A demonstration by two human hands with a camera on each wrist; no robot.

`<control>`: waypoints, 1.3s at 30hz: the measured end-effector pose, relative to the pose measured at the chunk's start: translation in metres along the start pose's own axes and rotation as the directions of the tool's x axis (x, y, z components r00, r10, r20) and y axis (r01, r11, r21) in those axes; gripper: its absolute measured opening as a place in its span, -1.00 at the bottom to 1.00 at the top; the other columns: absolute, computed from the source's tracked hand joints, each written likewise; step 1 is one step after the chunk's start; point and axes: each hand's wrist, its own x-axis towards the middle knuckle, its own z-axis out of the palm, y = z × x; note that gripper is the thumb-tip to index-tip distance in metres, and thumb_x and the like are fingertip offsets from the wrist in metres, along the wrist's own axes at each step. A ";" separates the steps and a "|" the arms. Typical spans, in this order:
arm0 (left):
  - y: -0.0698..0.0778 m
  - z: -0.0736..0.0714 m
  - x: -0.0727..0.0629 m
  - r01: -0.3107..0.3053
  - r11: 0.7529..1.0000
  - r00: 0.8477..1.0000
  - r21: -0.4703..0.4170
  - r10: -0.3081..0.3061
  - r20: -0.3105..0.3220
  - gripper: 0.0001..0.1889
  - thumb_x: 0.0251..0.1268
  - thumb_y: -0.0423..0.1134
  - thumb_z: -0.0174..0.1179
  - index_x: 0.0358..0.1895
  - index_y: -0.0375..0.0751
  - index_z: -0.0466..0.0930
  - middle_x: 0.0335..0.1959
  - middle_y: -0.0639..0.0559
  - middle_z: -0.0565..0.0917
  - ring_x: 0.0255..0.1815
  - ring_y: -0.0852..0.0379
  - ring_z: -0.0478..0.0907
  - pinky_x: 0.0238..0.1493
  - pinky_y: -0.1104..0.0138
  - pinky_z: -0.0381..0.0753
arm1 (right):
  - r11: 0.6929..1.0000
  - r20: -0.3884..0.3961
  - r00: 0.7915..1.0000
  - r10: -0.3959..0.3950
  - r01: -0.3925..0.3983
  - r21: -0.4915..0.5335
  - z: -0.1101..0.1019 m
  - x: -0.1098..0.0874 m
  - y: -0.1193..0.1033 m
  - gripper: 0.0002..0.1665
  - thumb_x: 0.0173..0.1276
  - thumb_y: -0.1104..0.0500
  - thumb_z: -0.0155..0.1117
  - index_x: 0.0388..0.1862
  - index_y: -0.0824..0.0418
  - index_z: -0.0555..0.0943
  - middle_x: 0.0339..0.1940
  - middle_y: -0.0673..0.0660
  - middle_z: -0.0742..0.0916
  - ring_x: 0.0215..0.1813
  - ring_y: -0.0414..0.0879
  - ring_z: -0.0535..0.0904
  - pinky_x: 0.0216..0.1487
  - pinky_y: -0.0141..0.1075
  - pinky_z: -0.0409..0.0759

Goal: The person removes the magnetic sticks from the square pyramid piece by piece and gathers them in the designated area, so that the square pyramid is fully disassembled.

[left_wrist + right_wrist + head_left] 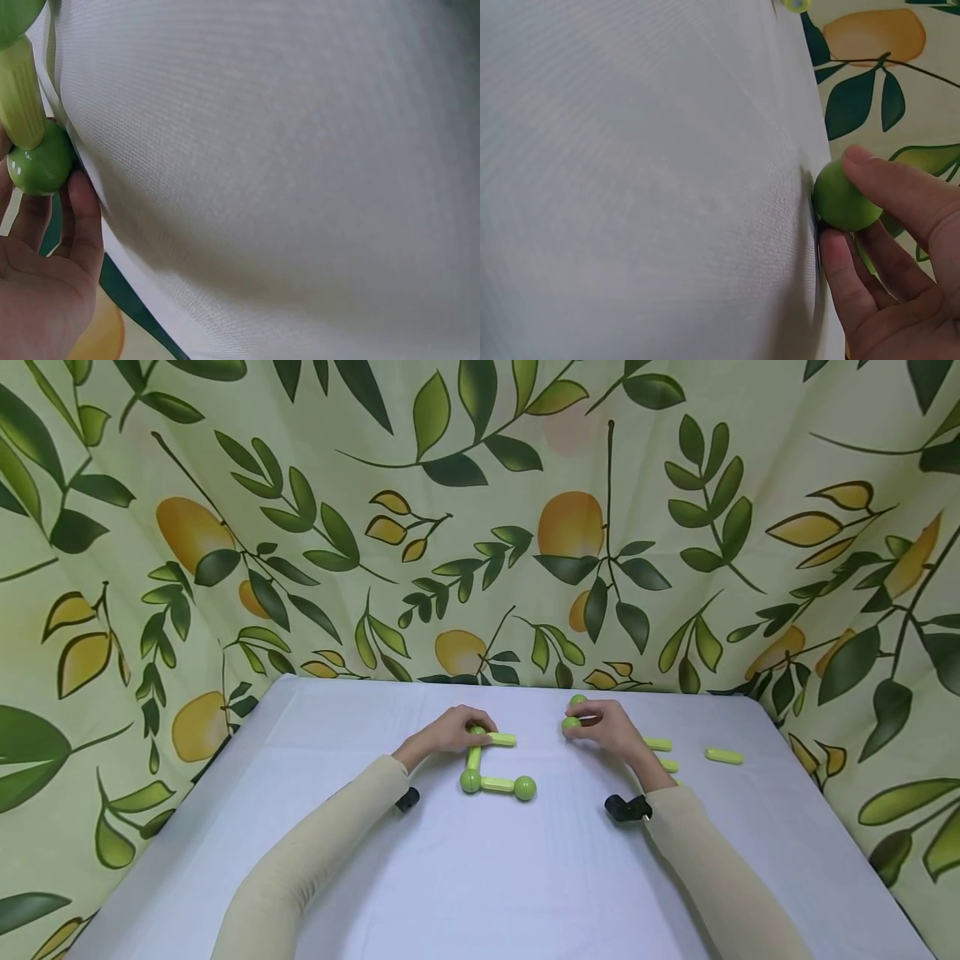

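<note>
My left hand [456, 729] grips a green ball [43, 161] at the far corner of a joined frame of balls and short rods. From that ball one rod [502, 739] points right, and another rod [474, 760] runs toward me to a corner ball [470, 780]. A third rod [498, 784] leads from there to an end ball [525, 788]. To the right, my right hand [609, 728] pinches a single green ball [846, 196] between thumb and fingers, close by the white cloth. Another green ball [577, 700] lies just behind that hand.
Loose light-green rods lie right of the right hand: one rod [658, 744] partly behind the wrist, another rod [668, 766] nearer me, and a separate rod [723, 756] farther right. A leaf-patterned curtain [465, 568] rises behind the white-covered table [495, 885].
</note>
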 end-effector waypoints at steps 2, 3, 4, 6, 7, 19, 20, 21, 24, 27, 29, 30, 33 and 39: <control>0.000 0.000 0.000 0.002 1.000 1.000 0.001 -0.002 0.000 -0.85 0.42 -0.34 0.30 -0.03 -0.21 0.75 -0.09 0.06 0.72 -0.11 0.15 0.53 0.02 0.29 0.53 | 1.000 -0.002 1.000 0.013 -0.013 0.000 0.000 0.000 0.000 -0.56 0.24 0.34 0.54 0.07 0.48 0.66 0.09 0.35 0.70 0.08 0.26 0.65 0.12 0.03 0.61; 0.000 0.000 0.000 0.003 1.000 1.000 0.000 -0.003 0.000 -0.85 0.42 -0.34 0.30 -0.03 -0.21 0.75 -0.09 0.07 0.72 -0.11 0.15 0.52 0.01 0.30 0.53 | 1.000 -0.003 1.000 0.021 -0.021 -0.002 0.000 0.000 -0.001 -0.56 0.23 0.33 0.54 0.07 0.47 0.67 0.08 0.34 0.71 0.08 0.26 0.65 0.11 0.03 0.61; 0.000 0.000 0.000 0.004 1.000 1.000 0.001 -0.004 0.000 -0.85 0.42 -0.34 0.30 -0.03 -0.21 0.75 -0.10 0.07 0.72 -0.11 0.15 0.52 0.01 0.30 0.52 | 1.000 -0.003 1.000 0.027 -0.027 0.000 0.000 -0.001 -0.001 -0.56 0.23 0.34 0.55 0.07 0.47 0.67 0.08 0.34 0.71 0.08 0.25 0.65 0.12 0.03 0.61; 0.000 0.000 0.000 0.008 1.000 1.000 0.004 -0.008 0.000 -0.85 0.42 -0.34 0.30 -0.03 -0.20 0.75 -0.10 0.08 0.72 -0.12 0.15 0.52 -0.01 0.31 0.52 | 0.999 -0.003 0.999 0.035 -0.035 0.001 0.001 -0.001 -0.002 -0.55 0.23 0.33 0.55 0.07 0.46 0.67 0.08 0.34 0.71 0.08 0.25 0.65 0.12 0.02 0.61; 0.000 0.000 0.000 0.012 1.000 1.000 0.004 -0.012 0.001 -0.85 0.42 -0.34 0.30 -0.03 -0.20 0.75 -0.10 0.09 0.72 -0.12 0.16 0.51 -0.01 0.31 0.51 | 0.999 -0.004 0.999 0.038 -0.038 0.000 0.001 -0.001 -0.002 -0.55 0.23 0.33 0.55 0.08 0.46 0.67 0.08 0.34 0.70 0.08 0.24 0.65 0.12 0.02 0.61; 0.000 -0.001 0.000 0.011 1.000 1.000 0.010 -0.011 0.001 -0.86 0.42 -0.31 0.31 -0.04 -0.18 0.75 -0.10 0.10 0.71 -0.06 0.16 0.54 0.07 0.27 0.52 | 1.000 -0.002 1.000 0.029 -0.029 -0.008 0.003 0.001 0.003 -0.47 0.19 0.31 0.59 0.11 0.47 0.65 0.04 0.34 0.71 0.05 0.22 0.66 0.10 -0.06 0.63; 0.000 -0.001 0.000 0.009 1.000 1.000 0.010 -0.009 0.003 -0.85 0.42 -0.31 0.32 -0.04 -0.18 0.75 -0.10 0.10 0.71 -0.06 0.15 0.54 0.07 0.27 0.52 | 0.999 -0.002 1.000 0.030 -0.030 -0.009 0.003 0.001 0.003 -0.47 0.18 0.31 0.59 0.11 0.47 0.65 0.04 0.33 0.72 0.05 0.21 0.66 0.10 -0.06 0.63; 0.000 -0.001 0.000 0.007 1.000 1.000 0.009 -0.007 0.004 -0.85 0.42 -0.31 0.32 -0.03 -0.19 0.75 -0.11 0.10 0.71 -0.06 0.15 0.53 0.07 0.27 0.52 | 0.999 -0.003 0.999 0.036 -0.036 -0.005 0.003 0.001 0.003 -0.46 0.18 0.31 0.59 0.12 0.46 0.65 0.04 0.33 0.72 0.06 0.21 0.66 0.10 -0.07 0.63; 0.000 -0.002 0.000 0.007 1.000 1.000 0.013 -0.007 0.008 -0.85 0.41 -0.31 0.32 -0.03 -0.19 0.75 -0.11 0.09 0.71 -0.06 0.13 0.54 0.07 0.26 0.52 | 0.999 -0.001 0.999 0.041 -0.041 -0.006 0.002 0.002 0.001 -0.45 0.19 0.30 0.59 0.14 0.46 0.64 0.05 0.33 0.72 0.07 0.21 0.66 0.12 -0.06 0.62; 0.001 -0.002 0.000 0.014 1.000 1.000 0.014 -0.014 0.010 -0.85 0.42 -0.31 0.31 -0.03 -0.19 0.75 -0.11 0.10 0.71 -0.05 0.13 0.54 0.08 0.26 0.52 | 0.999 -0.011 0.999 0.046 -0.046 -0.002 -0.001 0.002 -0.001 -0.46 0.19 0.29 0.59 0.13 0.45 0.65 0.06 0.31 0.71 0.08 0.20 0.65 0.13 -0.04 0.60; 0.001 -0.002 0.000 0.020 1.000 1.000 0.015 -0.020 0.011 -0.85 0.42 -0.31 0.31 -0.03 -0.19 0.75 -0.11 0.09 0.71 -0.04 0.12 0.55 0.09 0.25 0.52 | 0.999 -0.020 0.999 0.036 -0.036 0.001 -0.003 0.001 -0.003 -0.47 0.20 0.29 0.58 0.13 0.46 0.65 0.07 0.33 0.71 0.09 0.21 0.65 0.14 -0.05 0.59; 0.001 -0.002 0.000 0.021 1.000 1.000 0.015 -0.022 0.010 -0.85 0.42 -0.31 0.31 -0.03 -0.19 0.75 -0.11 0.10 0.71 -0.04 0.12 0.55 0.09 0.25 0.52 | 0.999 -0.028 0.999 0.033 -0.033 0.006 -0.004 0.001 -0.004 -0.48 0.20 0.29 0.58 0.11 0.46 0.65 0.07 0.33 0.71 0.10 0.21 0.65 0.15 -0.06 0.59; 0.000 -0.002 0.000 0.022 1.000 1.000 0.013 -0.022 0.009 -0.85 0.42 -0.32 0.31 -0.03 -0.19 0.75 -0.10 0.09 0.71 -0.04 0.12 0.55 0.09 0.25 0.52 | 1.000 -0.049 0.999 0.012 -0.011 0.018 -0.007 0.002 -0.006 -0.50 0.22 0.28 0.57 0.09 0.46 0.65 0.06 0.33 0.71 0.12 0.21 0.63 0.17 -0.10 0.57; 0.000 -0.001 0.000 0.016 1.000 1.000 0.022 -0.016 0.007 -0.85 0.42 -0.31 0.31 -0.03 -0.19 0.75 -0.10 0.10 0.71 -0.05 0.13 0.53 0.08 0.25 0.52 | 0.998 -0.060 0.997 -0.039 0.042 0.046 -0.008 0.004 -0.014 -0.51 0.23 0.26 0.57 0.10 0.43 0.66 0.08 0.35 0.70 0.15 0.20 0.61 0.18 -0.15 0.57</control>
